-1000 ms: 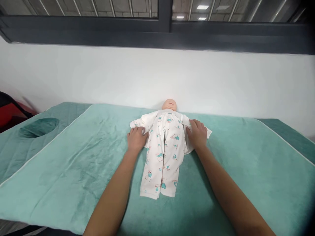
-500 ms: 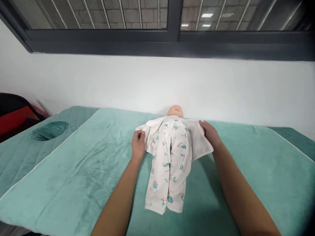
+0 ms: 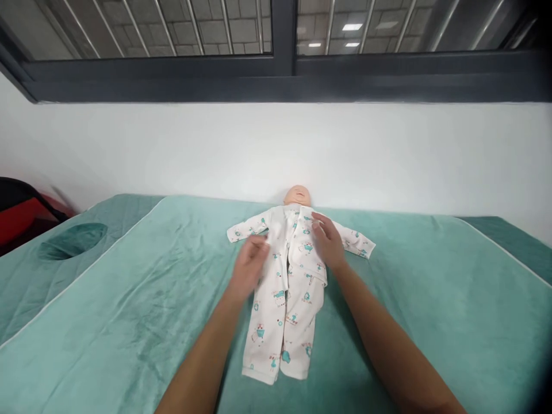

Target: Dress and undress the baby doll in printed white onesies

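A baby doll [image 3: 296, 195] lies on its back on a teal towel [image 3: 129, 299], head toward the wall. It wears white printed trousers [image 3: 280, 328] and a white printed jacket [image 3: 297, 241] whose two front flaps are closed over its chest, sleeves spread to both sides. My right hand [image 3: 328, 241] rests on the jacket's right front, fingers loosely stretched. My left hand [image 3: 250, 267] is at the jacket's left side, blurred by motion, so its fingers do not show clearly.
The towel covers a darker green padded table [image 3: 73, 238] with a round face hole at the left. A white wall and a dark window frame [image 3: 276, 75] stand behind. A red and black object [image 3: 17, 210] sits at the far left.
Both jacket flaps, held open at the doll's sides before, now lie closed over its chest. My hands have moved inward onto the doll's front.
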`<state>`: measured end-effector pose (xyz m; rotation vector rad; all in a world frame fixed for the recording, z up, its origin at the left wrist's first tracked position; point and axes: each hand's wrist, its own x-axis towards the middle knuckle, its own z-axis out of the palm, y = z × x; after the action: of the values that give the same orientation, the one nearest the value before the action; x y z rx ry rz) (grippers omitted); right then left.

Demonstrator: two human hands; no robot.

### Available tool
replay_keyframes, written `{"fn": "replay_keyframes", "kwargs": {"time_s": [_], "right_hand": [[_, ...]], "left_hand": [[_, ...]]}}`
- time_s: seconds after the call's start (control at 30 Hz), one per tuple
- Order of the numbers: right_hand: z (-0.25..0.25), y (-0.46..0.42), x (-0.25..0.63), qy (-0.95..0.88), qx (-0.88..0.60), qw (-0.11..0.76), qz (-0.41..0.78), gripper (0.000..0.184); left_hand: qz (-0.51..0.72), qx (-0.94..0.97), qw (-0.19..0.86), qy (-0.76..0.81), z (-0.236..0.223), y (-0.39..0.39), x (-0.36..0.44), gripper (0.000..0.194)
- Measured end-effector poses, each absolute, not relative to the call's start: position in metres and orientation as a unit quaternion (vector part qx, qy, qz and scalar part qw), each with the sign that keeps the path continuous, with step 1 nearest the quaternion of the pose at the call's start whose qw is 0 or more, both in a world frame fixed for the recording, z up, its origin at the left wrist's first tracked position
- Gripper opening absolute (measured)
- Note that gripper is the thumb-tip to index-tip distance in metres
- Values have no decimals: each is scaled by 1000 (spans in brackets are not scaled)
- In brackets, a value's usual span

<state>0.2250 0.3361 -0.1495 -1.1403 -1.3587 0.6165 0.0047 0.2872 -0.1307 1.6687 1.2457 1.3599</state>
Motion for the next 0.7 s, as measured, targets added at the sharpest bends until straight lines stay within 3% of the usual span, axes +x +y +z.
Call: {"fn": "replay_keyframes", "kwargs": {"time_s": [0.13, 0.2, 0.37, 0.43, 0.57, 0.7], "right_hand": [[-155, 335, 216, -635, -423, 568, 309, 36], [-156, 337, 218, -613, -403, 590, 336, 34], [-166, 352, 243, -479, -520, 637, 308, 35], [-171, 356, 254, -482, -601, 564, 297, 43], [-176, 356, 259, -578, -690, 380, 214, 53], [-175, 349, 251, -624, -688, 344, 142, 50]], "left_hand": [[345, 846, 248, 321, -126, 267, 28, 21], [328, 858, 245, 310, -130, 262, 29, 22], [532, 655, 346, 410, -146, 284, 3, 26], [577, 567, 350, 472, -151, 302, -10, 28], [488, 569, 398, 529, -159, 324, -18, 42], [418, 619, 419, 517, -164, 320, -8, 51]]}}
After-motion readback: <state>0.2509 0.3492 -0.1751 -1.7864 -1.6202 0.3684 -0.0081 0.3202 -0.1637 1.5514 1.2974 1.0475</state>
